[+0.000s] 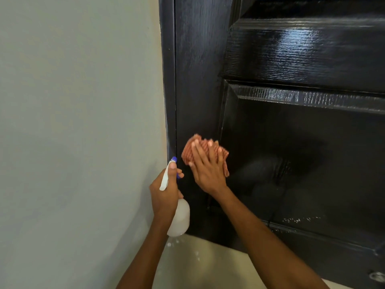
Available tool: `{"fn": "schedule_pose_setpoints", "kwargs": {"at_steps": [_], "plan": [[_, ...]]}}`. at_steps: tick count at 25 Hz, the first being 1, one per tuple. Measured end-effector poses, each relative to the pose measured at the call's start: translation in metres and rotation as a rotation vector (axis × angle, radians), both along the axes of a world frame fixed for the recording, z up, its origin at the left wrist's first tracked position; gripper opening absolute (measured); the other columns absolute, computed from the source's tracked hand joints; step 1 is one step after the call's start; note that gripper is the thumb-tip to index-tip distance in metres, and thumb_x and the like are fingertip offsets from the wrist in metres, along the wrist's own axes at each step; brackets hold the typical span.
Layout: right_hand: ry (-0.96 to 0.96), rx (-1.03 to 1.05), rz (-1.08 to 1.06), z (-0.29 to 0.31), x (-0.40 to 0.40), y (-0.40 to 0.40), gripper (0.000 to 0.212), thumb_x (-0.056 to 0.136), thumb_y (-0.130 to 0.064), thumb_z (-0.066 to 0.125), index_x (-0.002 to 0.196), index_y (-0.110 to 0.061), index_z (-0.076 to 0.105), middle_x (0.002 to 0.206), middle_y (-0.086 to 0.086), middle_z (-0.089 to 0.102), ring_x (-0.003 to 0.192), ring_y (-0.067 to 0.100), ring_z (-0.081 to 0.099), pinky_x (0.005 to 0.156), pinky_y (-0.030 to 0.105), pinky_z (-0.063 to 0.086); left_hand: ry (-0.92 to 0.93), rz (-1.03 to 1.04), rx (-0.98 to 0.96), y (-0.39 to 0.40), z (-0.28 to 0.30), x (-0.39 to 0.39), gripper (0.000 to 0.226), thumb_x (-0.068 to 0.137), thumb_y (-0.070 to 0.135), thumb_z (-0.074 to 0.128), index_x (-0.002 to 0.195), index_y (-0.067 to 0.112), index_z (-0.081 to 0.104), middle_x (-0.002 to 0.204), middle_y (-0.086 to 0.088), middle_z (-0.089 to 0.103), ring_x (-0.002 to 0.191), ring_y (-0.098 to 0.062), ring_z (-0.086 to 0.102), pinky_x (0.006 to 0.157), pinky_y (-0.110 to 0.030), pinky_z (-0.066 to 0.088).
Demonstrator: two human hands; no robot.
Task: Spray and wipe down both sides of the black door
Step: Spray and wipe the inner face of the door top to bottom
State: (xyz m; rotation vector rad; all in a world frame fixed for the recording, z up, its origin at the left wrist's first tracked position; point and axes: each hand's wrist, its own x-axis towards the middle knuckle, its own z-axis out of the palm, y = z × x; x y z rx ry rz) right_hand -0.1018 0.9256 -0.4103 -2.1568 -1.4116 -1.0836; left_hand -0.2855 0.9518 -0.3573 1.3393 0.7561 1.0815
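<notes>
From the head camera, the black door (291, 132) filled the right side of the picture. It was shiny, with raised panels, and a wet-looking patch showed on the lower panel. Its left edge sat against a thin black frame (169, 80), and a pale grey wall (79, 122) took up the whole left side.

The right hand (205, 167) lay flat on a pinkish-orange striped cloth (203, 152) and pressed it on the door, near the door's left edge. The fingers were straight and spread out — not curled at all. Bits of the cloth stuck out above the fingertips and down the right side of the hand.

The left hand (165, 190) held a white spray bottle (179, 217) just beside the door's edge, a little lower than the cloth. Its fingers were wrapped round the bottle's neck, and one finger sat by the blue trigger. The blue tip pointed up toward the door frame. The round white body of the bottle hung down below the hand.

Under the door was a light cream floor (200, 265) with a few small white spots on it — right below the bottle. At the bottom right corner, a small round metal thing (376, 275) showed, too blurry to tell what it was.
</notes>
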Motion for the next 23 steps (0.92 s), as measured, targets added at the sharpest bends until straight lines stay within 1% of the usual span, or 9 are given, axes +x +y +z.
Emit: {"fn": "schedule_pose_setpoints", "kwargs": {"at_steps": [2,4,6,8,11,14,16,19,23], "plan": [[0.016,0.116,0.026,0.049,-0.002,0.009,0.078,0.104,-0.040,0.052,0.165,-0.019,0.009,0.172,0.004,0.010,0.158,0.029,-0.016,0.125,0.050,-0.016,0.004,0.014,0.029,-0.002,0.008,-0.001,0.061,0.082,0.062,0.042,0.092,0.010,0.071,0.081,0.003,0.070,0.047,-0.002,0.060,0.045,-0.011,0.047],[-0.003,0.183,0.055,0.097,0.000,0.014,0.073,0.104,-0.039,0.048,0.164,-0.016,0.012,0.171,0.008,0.016,0.158,0.035,-0.002,0.125,0.055,-0.006,0.014,0.011,0.020,-0.004,0.014,0.001,0.059,0.082,0.066,0.042,0.090,0.015,0.071,0.083,0.002,0.072,0.045,-0.007,0.059,0.046,-0.019,0.050],[-0.036,0.209,0.102,0.122,0.003,0.014,0.071,0.105,-0.038,0.045,0.163,-0.015,0.012,0.170,0.012,0.017,0.157,0.040,0.007,0.125,0.059,-0.001,0.003,0.000,0.016,-0.003,0.017,0.004,0.057,0.082,0.067,0.044,0.091,0.017,0.071,0.086,0.000,0.074,0.044,-0.011,0.058,0.046,-0.024,0.051],[-0.068,0.202,0.168,0.116,0.004,0.008,0.071,0.105,-0.038,0.046,0.163,-0.014,0.013,0.170,0.014,0.017,0.157,0.042,0.007,0.125,0.062,0.001,-0.006,0.008,0.033,-0.002,0.020,0.005,0.058,0.083,0.065,0.043,0.093,0.016,0.071,0.087,-0.001,0.074,0.044,-0.010,0.058,0.045,-0.022,0.050],[-0.037,0.075,0.241,0.062,0.002,-0.010,0.075,0.106,-0.037,0.047,0.165,-0.021,0.004,0.172,0.008,0.004,0.159,0.037,0.000,0.125,0.062,0.002,-0.023,0.030,0.042,-0.004,0.026,0.005,0.057,0.083,0.059,0.042,0.095,0.010,0.069,0.083,-0.002,0.070,0.045,-0.006,0.059,0.044,-0.013,0.047],[0.033,-0.047,0.210,0.013,0.004,-0.020,0.081,0.105,-0.037,0.047,0.165,-0.028,-0.007,0.173,0.001,-0.010,0.160,0.030,-0.005,0.126,0.060,0.004,-0.008,0.023,0.040,-0.006,0.025,0.006,0.054,0.083,0.057,0.041,0.093,0.011,0.068,0.082,-0.004,0.067,0.047,-0.003,0.060,0.045,-0.010,0.047],[0.052,-0.050,0.181,0.003,0.003,-0.016,0.079,0.106,-0.039,0.043,0.164,-0.028,-0.009,0.173,-0.001,-0.013,0.160,0.028,-0.007,0.126,0.056,-0.002,-0.003,0.012,0.051,-0.006,0.023,0.005,0.058,0.082,0.057,0.041,0.098,0.008,0.068,0.085,-0.003,0.067,0.050,-0.002,0.061,0.046,-0.010,0.048],[0.039,-0.028,0.191,0.018,0.002,-0.012,0.073,0.107,-0.040,0.036,0.165,-0.027,-0.007,0.173,0.000,-0.015,0.159,0.028,-0.011,0.125,0.050,-0.014,-0.005,0.011,0.068,-0.004,0.021,0.002,0.061,0.086,0.053,0.042,0.104,0.001,0.068,0.084,-0.001,0.067,0.052,-0.001,0.062,0.045,-0.009,0.047],[-0.020,0.106,0.233,0.090,0.007,-0.004,0.069,0.106,-0.036,0.043,0.164,-0.018,0.010,0.172,0.009,0.001,0.159,0.034,-0.005,0.126,0.055,-0.008,-0.019,0.006,0.103,-0.003,0.016,0.004,0.060,0.088,0.053,0.043,0.103,0.002,0.070,0.086,-0.001,0.070,0.049,-0.004,0.061,0.045,-0.010,0.046]]}}
